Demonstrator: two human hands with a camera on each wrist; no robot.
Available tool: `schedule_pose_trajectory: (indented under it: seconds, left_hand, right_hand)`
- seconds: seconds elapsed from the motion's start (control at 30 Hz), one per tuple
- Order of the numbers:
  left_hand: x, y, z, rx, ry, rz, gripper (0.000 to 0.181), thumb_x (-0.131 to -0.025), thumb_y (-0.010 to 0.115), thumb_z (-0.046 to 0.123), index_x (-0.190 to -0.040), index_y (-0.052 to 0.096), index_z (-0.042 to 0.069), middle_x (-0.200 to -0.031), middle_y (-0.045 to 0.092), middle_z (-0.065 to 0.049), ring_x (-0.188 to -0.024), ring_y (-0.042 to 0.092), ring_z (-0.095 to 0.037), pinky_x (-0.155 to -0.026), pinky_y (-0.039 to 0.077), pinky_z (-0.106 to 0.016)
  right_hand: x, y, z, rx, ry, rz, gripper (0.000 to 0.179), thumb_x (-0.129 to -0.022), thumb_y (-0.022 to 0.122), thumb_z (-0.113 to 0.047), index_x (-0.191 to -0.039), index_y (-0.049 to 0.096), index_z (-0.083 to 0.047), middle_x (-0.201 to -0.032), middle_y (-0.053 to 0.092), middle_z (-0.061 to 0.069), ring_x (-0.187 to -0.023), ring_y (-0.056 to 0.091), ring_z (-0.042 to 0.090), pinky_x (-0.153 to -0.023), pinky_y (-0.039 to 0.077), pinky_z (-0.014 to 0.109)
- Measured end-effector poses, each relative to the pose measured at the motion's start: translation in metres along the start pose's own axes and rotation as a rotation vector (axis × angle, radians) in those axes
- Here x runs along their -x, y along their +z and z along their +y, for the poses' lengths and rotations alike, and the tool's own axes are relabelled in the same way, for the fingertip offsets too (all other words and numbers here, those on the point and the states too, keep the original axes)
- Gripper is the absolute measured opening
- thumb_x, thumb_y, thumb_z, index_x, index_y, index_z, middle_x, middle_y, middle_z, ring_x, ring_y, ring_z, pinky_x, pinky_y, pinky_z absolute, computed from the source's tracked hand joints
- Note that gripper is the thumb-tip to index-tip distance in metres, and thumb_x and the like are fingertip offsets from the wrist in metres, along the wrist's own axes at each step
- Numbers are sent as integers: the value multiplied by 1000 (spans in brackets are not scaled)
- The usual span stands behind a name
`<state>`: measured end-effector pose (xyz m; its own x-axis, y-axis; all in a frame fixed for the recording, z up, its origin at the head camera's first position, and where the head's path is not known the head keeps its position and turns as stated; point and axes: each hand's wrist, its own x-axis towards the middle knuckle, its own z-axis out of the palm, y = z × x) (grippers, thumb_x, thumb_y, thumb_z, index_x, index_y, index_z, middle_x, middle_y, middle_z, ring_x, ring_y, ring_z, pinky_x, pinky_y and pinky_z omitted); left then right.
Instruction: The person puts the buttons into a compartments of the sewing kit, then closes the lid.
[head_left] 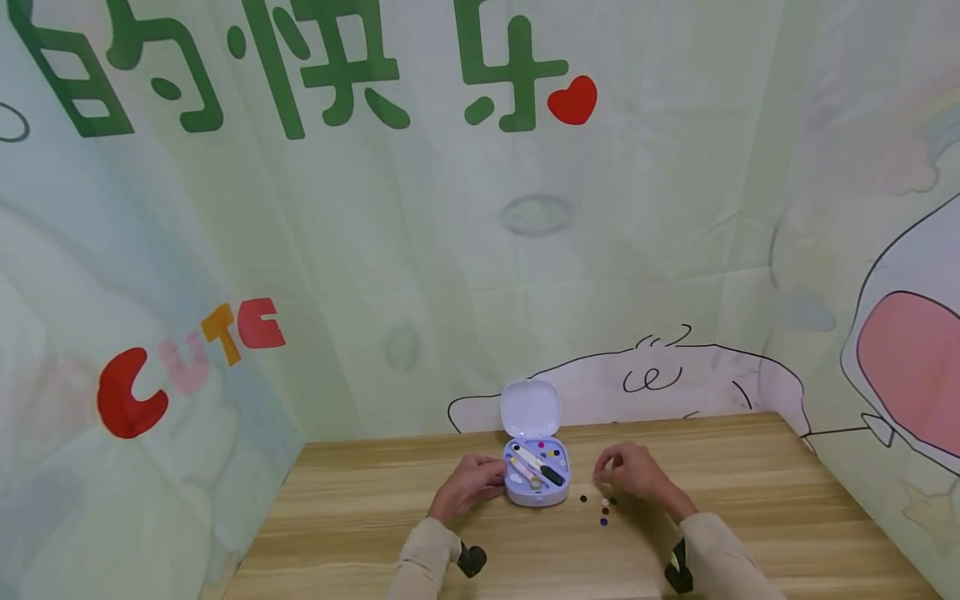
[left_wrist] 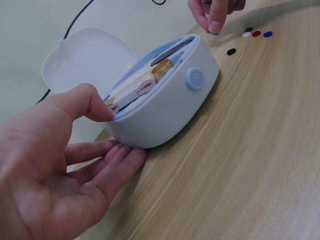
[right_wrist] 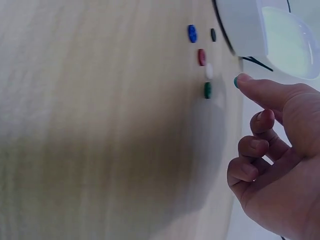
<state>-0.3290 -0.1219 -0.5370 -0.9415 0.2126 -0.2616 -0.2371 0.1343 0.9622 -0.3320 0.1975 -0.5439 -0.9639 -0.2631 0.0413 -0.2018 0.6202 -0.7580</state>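
Observation:
A white-and-blue sewing kit box (head_left: 537, 498) stands on the table with its lid (head_left: 531, 408) raised. Inside lie a rolled measuring tape (left_wrist: 145, 84), a gold thimble-like ring (left_wrist: 162, 69) and a dark-handled tool (head_left: 551, 475). My left hand (left_wrist: 65, 150) holds the box's left side, thumb at the rim and fingers low against the wall. To the right of the box, my right hand (head_left: 633, 471) is raised above the table and pinches a small teal button (right_wrist: 236, 82) at the thumb tip. Its index finger is mostly hidden in the right wrist view.
Several loose buttons lie right of the box: black (left_wrist: 231, 51), white (left_wrist: 246, 34), red (left_wrist: 256, 33), blue (left_wrist: 268, 34) and green (right_wrist: 207, 90). The wooden table (head_left: 360, 492) ends at a printed cloth backdrop (head_left: 375, 292) just behind the lid.

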Motion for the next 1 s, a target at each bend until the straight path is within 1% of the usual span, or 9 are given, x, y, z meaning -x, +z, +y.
schedule_pose_trajectory:
  seconds: [0.13,0.27,0.37,0.43,0.6,0.67,0.77,0.9,1.0]
  left_hand:
    - [-1,0,0,-10,1,0,42,-93,60,7,-127,59,-18,-115,67,-21,-101,66,-24,-95,59,-40]
    - [-1,0,0,-11,-3,2,42,-93,61,7,-127,58,-18,-115,68,-20,-102,66,-24,-94,59,-40]
    - [-1,-1,0,-8,-12,5,42,-93,62,7,-127,59,-17,-115,68,-18,-102,66,-24,-94,59,-40]
    - [-1,-1,0,-6,-8,2,43,-93,62,7,-128,58,-18,-115,68,-19,-102,66,-24,-95,59,-40]
    - [-1,-1,0,1,-5,-6,44,-93,61,6,-129,57,-18,-116,67,-20,-103,66,-24,-95,59,-40]
    - [-1,-2,0,1,-8,-5,44,-92,61,7,-129,57,-18,-116,67,-19,-103,66,-24,-95,59,-40]
    - [0,-1,1,-3,-4,-4,44,-92,61,7,-128,58,-18,-115,67,-19,-102,66,-24,-95,59,-40]
    - [0,-1,0,-1,0,-4,44,-92,61,7,-127,58,-18,-115,67,-19,-101,65,-23,-95,59,-39]
    - [-1,-1,0,-2,7,-7,43,-92,61,7,-127,58,-18,-114,67,-19,-101,65,-23,-94,59,-39]
  right_hand:
    - [-3,-2,-7,8,42,26,8,-92,76,-9,-86,75,-15,-78,57,2,-72,52,20,-58,42,28]
    - [-8,-1,-11,24,49,44,10,-91,78,-10,-84,76,-17,-79,57,1,-73,51,20,-59,42,29]
    - [-12,-1,-13,34,34,52,9,-91,79,-11,-85,77,-17,-79,57,0,-74,50,19,-60,41,29]
    - [-14,-1,-16,29,5,58,7,-90,79,-12,-85,77,-16,-78,56,1,-73,50,19,-59,40,28]
    - [-19,0,-21,-14,-35,51,4,-91,79,-16,-89,77,-14,-80,57,1,-72,50,18,-57,40,26]
    - [-20,2,-24,-34,-37,46,4,-92,79,-17,-90,78,-14,-80,58,0,-72,50,18,-58,40,26]
    - [-24,7,-28,-49,-69,52,4,-91,79,-15,-90,78,-12,-79,60,-1,-71,50,17,-57,40,25]
    - [-28,14,-35,-66,-68,53,3,-90,81,-14,-89,78,-13,-79,61,-2,-71,51,18,-57,41,26]
    - [-31,18,-42,-77,-40,50,4,-89,81,-16,-88,78,-14,-80,61,-2,-74,51,18,-59,41,27]
